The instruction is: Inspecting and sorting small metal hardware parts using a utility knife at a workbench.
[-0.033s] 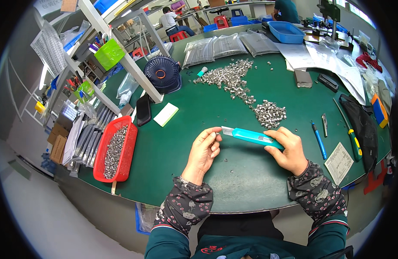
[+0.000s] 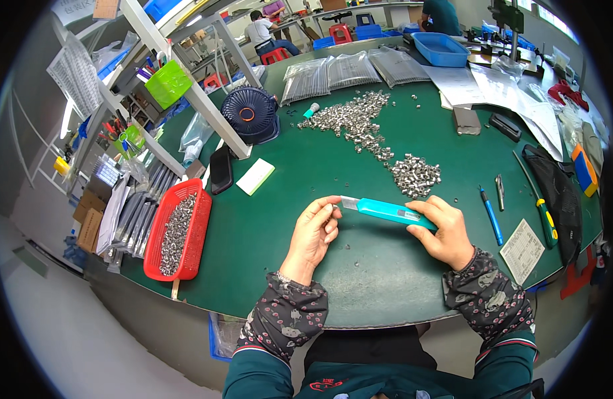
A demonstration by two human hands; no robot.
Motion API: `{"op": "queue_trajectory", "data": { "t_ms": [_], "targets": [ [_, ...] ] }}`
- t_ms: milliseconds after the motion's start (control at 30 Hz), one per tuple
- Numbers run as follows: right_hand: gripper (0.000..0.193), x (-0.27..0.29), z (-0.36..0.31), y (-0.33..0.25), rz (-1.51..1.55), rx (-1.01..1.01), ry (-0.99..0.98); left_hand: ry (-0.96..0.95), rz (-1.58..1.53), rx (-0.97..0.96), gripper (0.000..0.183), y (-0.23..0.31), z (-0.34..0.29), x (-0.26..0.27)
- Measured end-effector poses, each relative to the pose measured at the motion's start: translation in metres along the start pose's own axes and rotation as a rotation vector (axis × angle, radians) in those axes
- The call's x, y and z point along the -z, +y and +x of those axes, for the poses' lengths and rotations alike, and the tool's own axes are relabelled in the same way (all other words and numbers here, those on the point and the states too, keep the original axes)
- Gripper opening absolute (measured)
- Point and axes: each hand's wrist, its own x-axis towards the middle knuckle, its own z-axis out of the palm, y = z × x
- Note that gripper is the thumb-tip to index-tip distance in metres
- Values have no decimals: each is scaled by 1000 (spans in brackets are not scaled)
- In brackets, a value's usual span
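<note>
Barely anything's moved since the earlier frame; maybe the teal cutter (image 2: 386, 210) has rolled a touch in the right hand (image 2: 446, 229), which has fingers and thumb wrapped round its handle. Blade (image 2: 349, 202) points left, right up by the fingertips of the left hand (image 2: 314, 233), which is pinching what looks like a small metal piece (image 2: 335, 207). Can't tell if blade and piece touch. Biggest worry imo: push too hard, the edge skips off smooth metal and nicks a finger. Weak pinch, and the bit pings off.

Green tabletop (image 2: 273, 253) underneath is scuffed nearer the body, with stray bits around. Small metal pile (image 2: 416, 176) just beyond the right hand, red basket (image 2: 201, 239) left of the left one, people (image 2: 261, 30) seated way past both.
</note>
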Motion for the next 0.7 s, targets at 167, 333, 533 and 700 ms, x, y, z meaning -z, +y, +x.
{"op": "queue_trajectory", "data": {
  "t_ms": [167,333,533,700],
  "targets": [
    [28,1,-1,2,9,-50,-70,21,48,-61,14,-3,2,1],
    [27,1,-1,0,37,-60,-95,15,52,-65,14,-2,1,-1],
    [27,0,-1,2,61,-73,-106,24,94,-83,14,-2,0,-2],
    [27,2,-1,4,59,-104,-157,22,212,-87,13,-2,0,-2]
  ]
}}
